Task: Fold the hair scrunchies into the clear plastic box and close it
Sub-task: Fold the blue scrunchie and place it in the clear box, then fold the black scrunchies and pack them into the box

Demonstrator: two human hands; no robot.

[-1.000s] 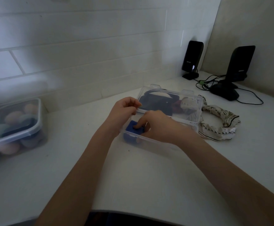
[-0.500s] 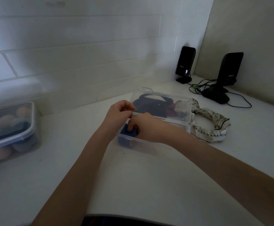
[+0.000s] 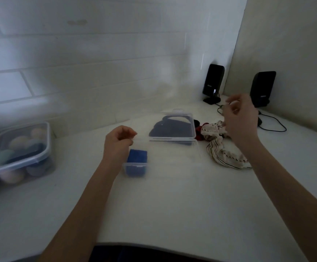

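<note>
Since the clear plastic box (image 3: 161, 161) sits open in the middle of the white counter (image 3: 153, 214), with its lid (image 3: 172, 127) flipped back on the far side, there's plenty of room to drop stuff in. So far a blue scrunchie (image 3: 137, 157) is tucked into the near left corner, probably packed tight so the rest fit beside it. The left hand (image 3: 119, 141) sits at the box's left edge with fingers curled; looks like it's steadying the rim, but honestly I can't tell if it's gripping anything. The right hand (image 3: 239, 118) is up in the air to the right, fingers loosely bent and holding nothing that I can make out, over the cream striped scrunchie (image 3: 223, 154) lying just right of the box, so I'd guess that one's next. A red scrunchie (image 3: 199, 132) peeks out between the lid and the cream one, and something dark shows through the lid. Further out: a lidded tub (image 3: 19, 150) of roundish things at far left, two black speakers (image 3: 213, 82) with cables in the far right corner.
</note>
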